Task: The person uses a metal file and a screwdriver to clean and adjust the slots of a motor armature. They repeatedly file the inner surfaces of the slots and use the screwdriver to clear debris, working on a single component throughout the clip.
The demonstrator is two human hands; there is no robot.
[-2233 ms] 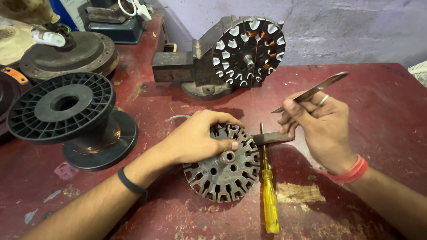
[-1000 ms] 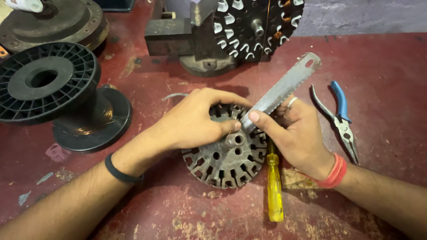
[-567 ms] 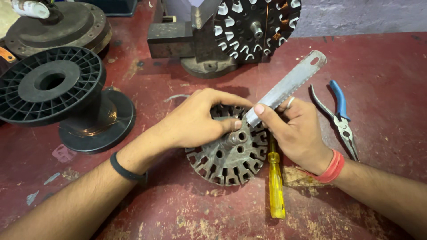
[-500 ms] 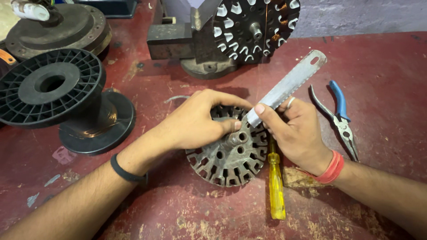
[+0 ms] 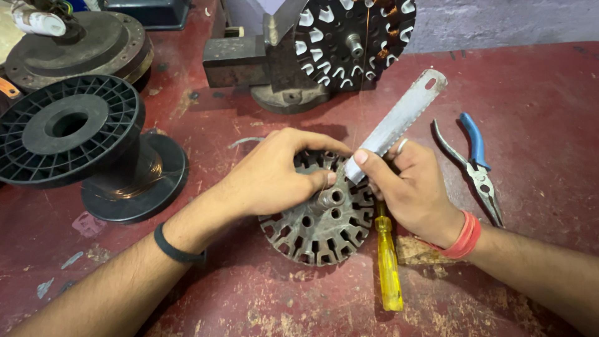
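Two hands work a slotted motor core on a worn red bench.

The left hand [image 5: 274, 178] is curled over the round metal core [image 5: 321, 218], lying flat at the middle of the bench [image 5: 536, 81], fingertips by its hub; the right hand [image 5: 409, 187] pinches a flat toothed blade [image 5: 396, 122] whose lower end meets a slot. The blade could slip and nick the nearby fingers, or nudge the yellow screwdriver [image 5: 388, 268] lying against the core.

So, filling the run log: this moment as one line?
left hand: on slotted stator core | right hand: holds hacksaw blade | yellow screwdriver beside
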